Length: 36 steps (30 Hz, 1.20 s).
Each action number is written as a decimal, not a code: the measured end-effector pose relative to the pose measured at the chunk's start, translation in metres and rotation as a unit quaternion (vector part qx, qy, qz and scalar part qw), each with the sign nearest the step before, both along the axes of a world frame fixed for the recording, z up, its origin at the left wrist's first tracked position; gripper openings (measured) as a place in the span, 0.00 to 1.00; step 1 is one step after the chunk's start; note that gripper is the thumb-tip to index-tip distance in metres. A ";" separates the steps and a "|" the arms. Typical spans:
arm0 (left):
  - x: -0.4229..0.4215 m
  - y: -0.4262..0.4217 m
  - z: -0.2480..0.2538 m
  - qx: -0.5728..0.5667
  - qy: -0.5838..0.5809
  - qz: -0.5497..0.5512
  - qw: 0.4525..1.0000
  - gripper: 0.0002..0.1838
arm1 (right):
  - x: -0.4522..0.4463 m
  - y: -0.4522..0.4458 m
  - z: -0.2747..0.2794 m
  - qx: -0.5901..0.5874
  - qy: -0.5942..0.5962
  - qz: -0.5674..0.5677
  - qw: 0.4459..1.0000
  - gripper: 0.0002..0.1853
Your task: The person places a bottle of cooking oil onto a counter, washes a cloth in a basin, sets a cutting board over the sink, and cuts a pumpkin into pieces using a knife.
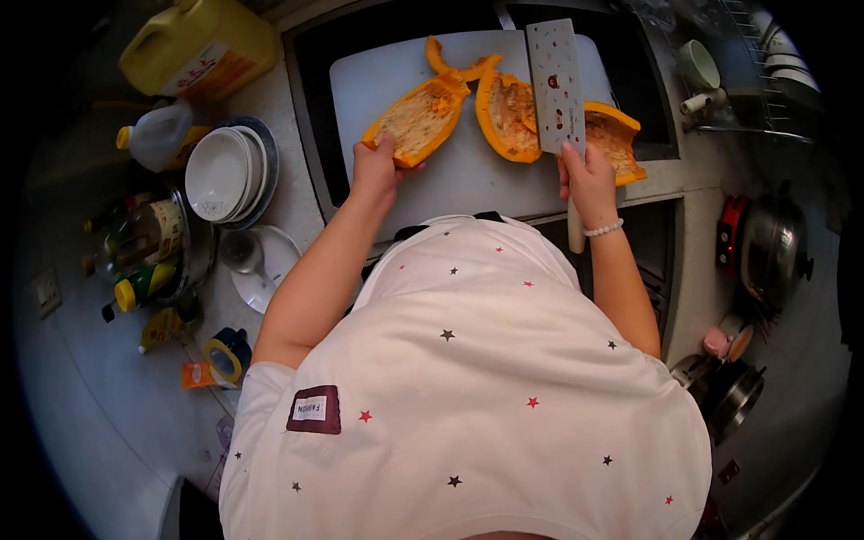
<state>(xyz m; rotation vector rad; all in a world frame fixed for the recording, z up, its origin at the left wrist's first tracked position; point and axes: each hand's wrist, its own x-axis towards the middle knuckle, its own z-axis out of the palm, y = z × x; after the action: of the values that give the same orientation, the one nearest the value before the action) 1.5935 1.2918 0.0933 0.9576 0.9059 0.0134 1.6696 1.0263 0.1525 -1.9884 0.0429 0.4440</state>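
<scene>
"What's standing on the far left?"

"Some bottles (pixel 144 238) are crowding together, and a yellow jug (pixel 200 54) is standing farther back. Then a ladle (pixel 245 254) is lying on a plate (pixel 274 283), and a stack of dishes (pixel 216 175) is sitting just beyond it."

"What's the left hand (pixel 376 171) doing?"

"It's grasping the near end of the left pumpkin piece (pixel 423 115), which is lying on the white cutting board (pixel 450 191) with its hollow side facing up. A curved pumpkin strip (pixel 450 63) is resting by its far end."

"And next along?"

"The middle pumpkin piece (pixel 509 117) is lying on the board too, showing its stringy inside. Beside it, the right hand (pixel 589 180) is clenching the cleaver (pixel 556 85) where the handle is meeting the blade, and the blade is pointing away from the person."

"Is it touching the pumpkin?"

"I can't tell from here. The right pumpkin piece (pixel 617 144) is showing behind that hand. Farther right, a bowl (pixel 698 65) is leaning by the rack, and a lidded pot (pixel 774 247) is sitting nearer."
</scene>
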 end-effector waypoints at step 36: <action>0.084 0.053 0.012 0.491 0.101 -0.491 0.712 0.22 | -0.024 0.013 -0.006 -0.073 0.001 0.105 0.992 0.13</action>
<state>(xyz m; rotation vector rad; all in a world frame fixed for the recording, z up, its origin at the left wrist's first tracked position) 1.6776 1.3447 0.1050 2.4162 0.4199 -0.5880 1.6457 1.0397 0.1461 -2.1468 -0.1369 0.5936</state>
